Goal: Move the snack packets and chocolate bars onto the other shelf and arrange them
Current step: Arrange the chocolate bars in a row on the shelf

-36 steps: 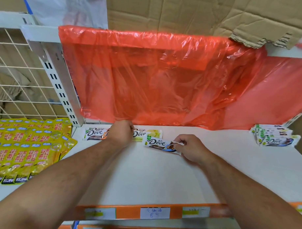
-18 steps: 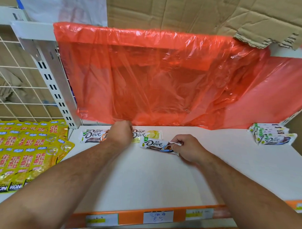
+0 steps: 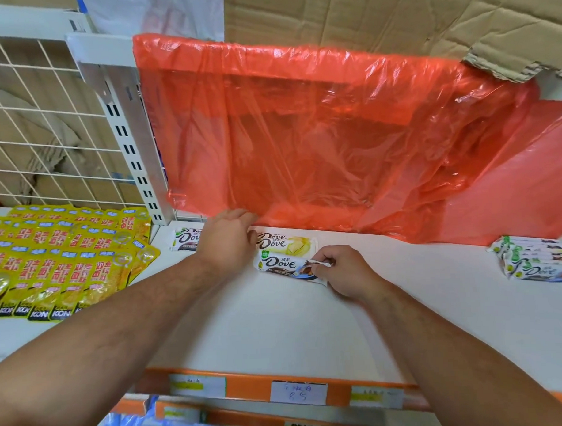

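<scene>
On the white shelf point(image 3: 309, 323), a white-and-brown Dove chocolate bar point(image 3: 280, 264) lies in front of two yellow Dove bars point(image 3: 287, 243). My right hand point(image 3: 345, 271) pinches its right end. My left hand point(image 3: 226, 238) rests curled on the shelf between the yellow bars and another Dove bar point(image 3: 185, 240) at the back left; what its fingers hold is hidden. A pile of Dove bars point(image 3: 536, 259) sits at the far right. Yellow snack packets point(image 3: 61, 252) lie in overlapping rows on the neighbouring shelf to the left.
A red plastic sheet point(image 3: 318, 132) hangs behind the shelf, its lower edge reaching the bars. A white slotted upright point(image 3: 127, 145) and a wire grid point(image 3: 31, 126) separate the two shelves. An orange price strip point(image 3: 295, 392) runs along the front edge.
My right hand has slid the white-and-brown bar a little left, closer to the yellow bars. My left hand has stayed in place.
</scene>
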A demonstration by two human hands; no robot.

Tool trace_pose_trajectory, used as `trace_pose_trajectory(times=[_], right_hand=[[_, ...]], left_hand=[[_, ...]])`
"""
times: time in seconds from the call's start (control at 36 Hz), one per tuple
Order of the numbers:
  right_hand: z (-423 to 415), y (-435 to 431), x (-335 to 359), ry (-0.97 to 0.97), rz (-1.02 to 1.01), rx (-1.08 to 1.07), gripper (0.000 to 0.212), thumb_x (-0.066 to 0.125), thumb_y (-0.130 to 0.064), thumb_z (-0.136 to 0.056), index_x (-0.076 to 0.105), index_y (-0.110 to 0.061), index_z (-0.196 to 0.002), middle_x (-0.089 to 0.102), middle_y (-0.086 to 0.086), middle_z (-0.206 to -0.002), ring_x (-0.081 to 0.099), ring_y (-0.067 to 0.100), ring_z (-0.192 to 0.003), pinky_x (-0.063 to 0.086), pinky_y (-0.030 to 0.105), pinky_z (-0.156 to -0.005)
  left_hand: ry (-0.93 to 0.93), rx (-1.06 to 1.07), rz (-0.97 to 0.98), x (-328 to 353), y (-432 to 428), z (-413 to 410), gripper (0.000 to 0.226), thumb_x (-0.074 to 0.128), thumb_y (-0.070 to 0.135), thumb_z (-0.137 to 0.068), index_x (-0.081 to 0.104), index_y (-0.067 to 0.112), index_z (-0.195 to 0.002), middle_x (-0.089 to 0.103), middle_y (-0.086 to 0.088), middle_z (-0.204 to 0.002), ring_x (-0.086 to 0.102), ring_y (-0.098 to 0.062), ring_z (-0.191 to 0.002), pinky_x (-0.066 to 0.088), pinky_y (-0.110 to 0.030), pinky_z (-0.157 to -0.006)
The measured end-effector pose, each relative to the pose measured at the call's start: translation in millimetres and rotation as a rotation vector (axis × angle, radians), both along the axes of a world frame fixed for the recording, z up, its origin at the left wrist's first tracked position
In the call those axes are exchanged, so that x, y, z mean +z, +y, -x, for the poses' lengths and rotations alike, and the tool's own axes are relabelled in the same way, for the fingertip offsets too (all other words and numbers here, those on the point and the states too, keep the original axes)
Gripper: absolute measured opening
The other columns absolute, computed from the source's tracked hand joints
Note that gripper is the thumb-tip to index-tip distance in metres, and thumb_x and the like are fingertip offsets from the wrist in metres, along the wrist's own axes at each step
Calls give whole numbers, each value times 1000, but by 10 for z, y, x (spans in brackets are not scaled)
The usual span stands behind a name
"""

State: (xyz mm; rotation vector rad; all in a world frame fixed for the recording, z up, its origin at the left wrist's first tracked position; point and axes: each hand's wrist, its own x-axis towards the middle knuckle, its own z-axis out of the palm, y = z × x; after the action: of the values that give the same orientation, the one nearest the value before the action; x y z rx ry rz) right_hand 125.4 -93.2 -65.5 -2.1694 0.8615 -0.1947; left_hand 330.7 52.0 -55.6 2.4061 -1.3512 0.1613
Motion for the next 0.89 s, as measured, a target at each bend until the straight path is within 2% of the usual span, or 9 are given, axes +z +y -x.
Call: trace_pose_trajectory(times=[0.11, 0.25, 0.36, 0.42, 0.5, 0.58, 0.75, 0.81, 0.89], right_hand=[[-124, 92, 3, 8, 17, 17, 3, 70, -21, -89, 72, -22, -90, 64, -5, -84, 53, 10, -75, 38, 17, -61], [-290, 250, 74, 5, 44, 56, 4, 70, -19, -89, 72, -21, -87, 57, -10, -74, 50, 11, -70, 35, 19, -58], [-471, 420, 119, -15, 82, 74, 4, 70, -17, -89, 71, -20, -87, 60, -5, -81, 48, 11, -73, 34, 13, -59], [-584, 528, 121, -20, 95, 85, 4, 70, -15, -88, 70, -18, -85, 59, -5, -82, 48, 11, -73, 34, 11, -60], [-777, 695, 112, -14, 108, 115, 3, 70, -12, -87, 72, -13, -86, 59, -9, -74, 48, 10, -69, 34, 15, -58], [-958, 842, 110, -9, 128, 118, 5, 70, -13, -86, 73, -16, -86, 60, -12, -75, 48, 7, -69, 33, 16, -58], [-1227, 999, 78, 15, 189, -17, 5, 73, -21, -85, 70, -20, -89, 52, -15, -71, 50, 11, -73, 31, 19, -57], [-1288, 1036, 73, 34, 208, -72, 7, 73, -24, -86, 69, -21, -90, 57, -10, -77, 52, 14, -78, 33, 26, -62], [-1382, 1111, 83, 60, 234, -134, 8, 72, -25, -87, 70, -18, -91, 65, -2, -85, 55, 16, -81, 33, 26, -66]], left_hand=[[-35, 4, -35, 17, 187, -14, 40, 53, 27, -89, 63, 21, -127, 63, -2, -131, 56, -30, -120, 43, -43, -100], [-76, 21, -67, 36, 447, -172, 50, 31, 40, -86, 65, 18, -115, 67, -4, -111, 61, -31, -105, 48, -41, -89], [-104, 14, -78, 64, 669, -334, 53, 30, 44, -88, 67, 13, -108, 69, -10, -106, 64, -31, -102, 50, -42, -88], [-124, 11, -101, 61, 794, -421, 54, 32, 45, -88, 67, 12, -112, 69, -10, -108, 64, -32, -103, 49, -42, -89], [-112, 24, -141, 61, 975, -564, 59, 34, 47, -87, 64, 13, -124, 66, -11, -122, 59, -31, -115, 44, -45, -99], [-92, 37, -144, 84, 1142, -681, 69, 28, 53, -84, 61, 13, -129, 63, -10, -128, 55, -30, -122, 39, -44, -104], [-119, 17, -167, 103, 1372, -938, 79, 22, 58, -79, 59, 12, -132, 60, -10, -133, 51, -29, -127, 35, -44, -107], [-116, 4, -180, 120, 1421, -1008, 83, 20, 60, -77, 55, 14, -136, 57, -9, -136, 48, -28, -130, 33, -44, -110], [-112, -8, -205, 141, 1479, -1087, 89, 14, 60, -73, 48, 17, -144, 50, -5, -145, 40, -24, -137, 27, -41, -114]])
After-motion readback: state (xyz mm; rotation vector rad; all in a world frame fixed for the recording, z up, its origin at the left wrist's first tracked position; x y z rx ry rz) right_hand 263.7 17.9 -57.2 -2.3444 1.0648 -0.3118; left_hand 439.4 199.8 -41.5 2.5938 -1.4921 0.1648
